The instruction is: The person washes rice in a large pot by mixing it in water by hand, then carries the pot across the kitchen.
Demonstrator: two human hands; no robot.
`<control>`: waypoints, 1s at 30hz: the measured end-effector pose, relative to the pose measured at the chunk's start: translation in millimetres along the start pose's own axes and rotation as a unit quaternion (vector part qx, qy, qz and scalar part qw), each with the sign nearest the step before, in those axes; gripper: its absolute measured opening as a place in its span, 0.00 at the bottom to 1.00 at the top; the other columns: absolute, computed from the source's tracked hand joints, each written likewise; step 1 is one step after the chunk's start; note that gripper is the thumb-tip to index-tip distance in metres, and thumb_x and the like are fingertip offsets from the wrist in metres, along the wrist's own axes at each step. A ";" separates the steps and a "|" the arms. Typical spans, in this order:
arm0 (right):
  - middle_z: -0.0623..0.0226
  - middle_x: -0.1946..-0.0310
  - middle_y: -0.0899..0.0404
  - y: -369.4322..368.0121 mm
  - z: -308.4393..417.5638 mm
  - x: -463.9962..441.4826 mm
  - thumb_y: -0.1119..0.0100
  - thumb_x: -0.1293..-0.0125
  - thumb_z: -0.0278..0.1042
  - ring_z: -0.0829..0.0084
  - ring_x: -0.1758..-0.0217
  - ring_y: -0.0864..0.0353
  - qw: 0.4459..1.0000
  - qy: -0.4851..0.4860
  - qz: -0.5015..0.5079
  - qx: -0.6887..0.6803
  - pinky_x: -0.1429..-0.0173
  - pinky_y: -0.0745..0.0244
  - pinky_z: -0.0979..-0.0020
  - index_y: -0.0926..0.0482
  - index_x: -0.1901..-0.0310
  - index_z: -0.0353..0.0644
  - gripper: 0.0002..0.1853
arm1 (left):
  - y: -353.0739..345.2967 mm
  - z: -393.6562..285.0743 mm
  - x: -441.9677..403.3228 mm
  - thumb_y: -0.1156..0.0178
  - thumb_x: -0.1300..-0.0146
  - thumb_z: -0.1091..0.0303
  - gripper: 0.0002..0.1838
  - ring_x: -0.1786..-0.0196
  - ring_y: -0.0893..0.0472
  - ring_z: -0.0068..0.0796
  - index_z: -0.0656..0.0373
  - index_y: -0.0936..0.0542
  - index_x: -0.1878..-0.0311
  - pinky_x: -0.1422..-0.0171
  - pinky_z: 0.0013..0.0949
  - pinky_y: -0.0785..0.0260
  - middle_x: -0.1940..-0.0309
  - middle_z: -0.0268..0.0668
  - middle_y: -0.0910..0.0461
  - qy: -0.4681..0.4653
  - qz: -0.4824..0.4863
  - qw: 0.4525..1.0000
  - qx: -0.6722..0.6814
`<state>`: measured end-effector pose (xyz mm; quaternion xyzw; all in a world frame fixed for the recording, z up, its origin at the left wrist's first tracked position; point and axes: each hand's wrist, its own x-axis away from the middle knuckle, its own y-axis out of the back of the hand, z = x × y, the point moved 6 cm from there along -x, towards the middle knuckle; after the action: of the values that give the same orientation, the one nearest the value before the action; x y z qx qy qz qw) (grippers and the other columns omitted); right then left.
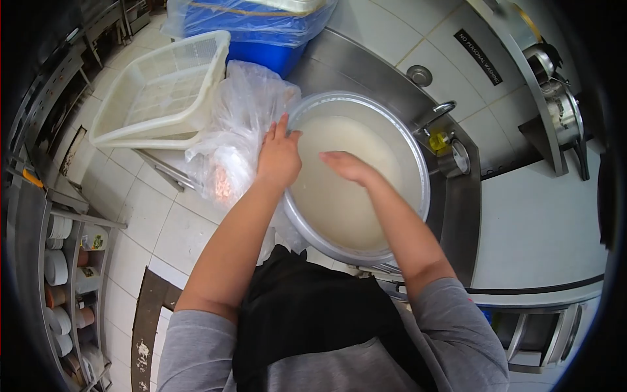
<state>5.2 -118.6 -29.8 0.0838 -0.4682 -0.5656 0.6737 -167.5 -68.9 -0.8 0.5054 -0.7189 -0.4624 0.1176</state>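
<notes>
A large round metal pot [423, 196] holds cloudy, whitish liquid. My left hand [281, 154] is at the pot's left rim, beside a clear plastic bag [245, 104]; its fingers are apart and nothing shows in it. Over the liquid, inside the rim, is my right hand [346, 166], with its fingers stretched out and no object visible in it. Something pinkish shows through the lower part of the bag. Whether my right fingertips touch the liquid is hard to tell.
White plastic baskets [160, 91] stand at the upper left, near a blue bin [264, 57] covered in plastic. A faucet [439, 112] and a metal cup [455, 160] are right of the pot. Shelves with dishes [56, 268] stand at the lower left.
</notes>
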 end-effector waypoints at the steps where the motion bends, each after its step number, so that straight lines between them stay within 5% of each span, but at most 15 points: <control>1: 0.46 0.38 0.32 -11.5 -9.2 -31.7 0.54 0.33 0.57 0.51 0.33 0.35 0.992 0.077 -0.065 0.079 0.32 0.40 0.51 0.31 0.37 0.38 0.32 | 1.0 -1.4 0.4 0.48 0.44 0.75 0.23 0.28 0.43 0.54 0.57 0.25 0.43 0.27 0.47 0.48 0.28 0.50 0.47 -0.005 0.000 1.000 0.003; 3: 0.47 0.41 0.29 -39.5 13.1 -45.5 0.51 0.34 0.45 0.51 0.37 0.31 0.970 0.163 -0.085 0.161 0.33 0.37 0.59 0.31 0.38 0.40 0.26 | 4.4 -2.6 -0.3 0.46 0.45 0.75 0.23 0.29 0.43 0.53 0.56 0.25 0.43 0.27 0.45 0.46 0.28 0.49 0.46 0.011 0.013 1.000 -0.007; 5: 0.49 0.43 0.27 -71.6 16.1 -79.7 0.50 0.35 0.39 0.50 0.38 0.29 0.974 0.101 0.001 0.203 0.34 0.36 0.59 0.29 0.39 0.38 0.24 | 5.6 -4.7 -0.9 0.45 0.46 0.75 0.23 0.29 0.42 0.53 0.55 0.25 0.43 0.27 0.43 0.46 0.28 0.49 0.46 0.015 0.018 1.000 -0.011; 8: 0.49 0.44 0.26 -69.6 32.3 -75.9 0.50 0.35 0.40 0.50 0.41 0.27 0.972 0.092 0.000 0.215 0.35 0.34 0.59 0.29 0.40 0.35 0.24 | 6.9 -3.7 -1.4 0.46 0.46 0.76 0.23 0.29 0.42 0.52 0.54 0.24 0.43 0.27 0.41 0.46 0.28 0.47 0.46 0.024 0.024 0.999 -0.004; 10: 0.51 0.43 0.26 -33.6 27.2 -53.8 0.48 0.34 0.45 0.55 0.39 0.27 0.984 0.153 -0.046 0.081 0.36 0.34 0.62 0.28 0.40 0.38 0.26 | 5.2 -1.7 -0.1 0.46 0.45 0.76 0.23 0.29 0.42 0.51 0.54 0.24 0.43 0.26 0.40 0.46 0.28 0.47 0.46 0.023 0.029 0.999 0.014; 12: 0.52 0.37 0.32 9.1 11.3 -12.5 0.51 0.34 0.61 0.55 0.35 0.32 0.986 0.106 0.026 -0.127 0.34 0.37 0.59 0.32 0.35 0.42 0.35 | 4.5 -0.9 -2.3 0.47 0.45 0.76 0.23 0.29 0.42 0.51 0.55 0.24 0.44 0.26 0.40 0.46 0.28 0.47 0.46 0.022 0.015 0.999 0.022; 13: 0.54 0.31 0.41 30.7 -0.7 20.4 0.60 0.38 0.75 0.51 0.29 0.41 0.991 -0.041 0.042 -0.119 0.31 0.43 0.50 0.38 0.32 0.43 0.45 | 3.0 -0.8 -2.8 0.47 0.45 0.76 0.23 0.29 0.42 0.51 0.55 0.24 0.44 0.26 0.40 0.46 0.28 0.47 0.46 0.021 0.019 0.999 0.026; 14: 0.52 0.28 0.47 44.4 -25.5 35.7 0.70 0.41 0.81 0.46 0.28 0.46 0.988 -0.069 0.068 -0.117 0.31 0.48 0.42 0.45 0.29 0.44 0.51 | 2.8 -0.5 -2.8 0.48 0.45 0.77 0.23 0.29 0.42 0.52 0.55 0.24 0.44 0.26 0.40 0.46 0.29 0.47 0.46 0.019 0.016 0.999 0.023; 18: 0.47 0.27 0.54 63.9 -116.7 81.1 0.78 0.49 0.88 0.40 0.27 0.52 0.951 -0.218 0.072 -0.206 0.30 0.54 0.38 0.56 0.27 0.42 0.60 | 3.3 -0.2 -2.4 0.48 0.45 0.77 0.22 0.30 0.41 0.52 0.56 0.24 0.45 0.26 0.40 0.46 0.29 0.48 0.45 0.023 0.011 0.999 0.029; 30: 0.41 0.27 0.64 34.7 -158.4 81.8 0.80 0.54 0.91 0.37 0.26 0.57 0.920 -0.261 0.070 -0.282 0.30 0.62 0.36 0.66 0.27 0.38 0.65 | 4.4 -0.9 -1.8 0.49 0.44 0.80 0.21 0.32 0.36 0.51 0.54 0.22 0.47 0.31 0.41 0.39 0.30 0.47 0.43 0.016 -0.019 1.000 0.008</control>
<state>137.5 -241.3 -50.4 -0.2936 -0.4534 -0.6274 0.5609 -168.8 -67.6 3.7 0.5270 -0.7112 -0.4506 0.1159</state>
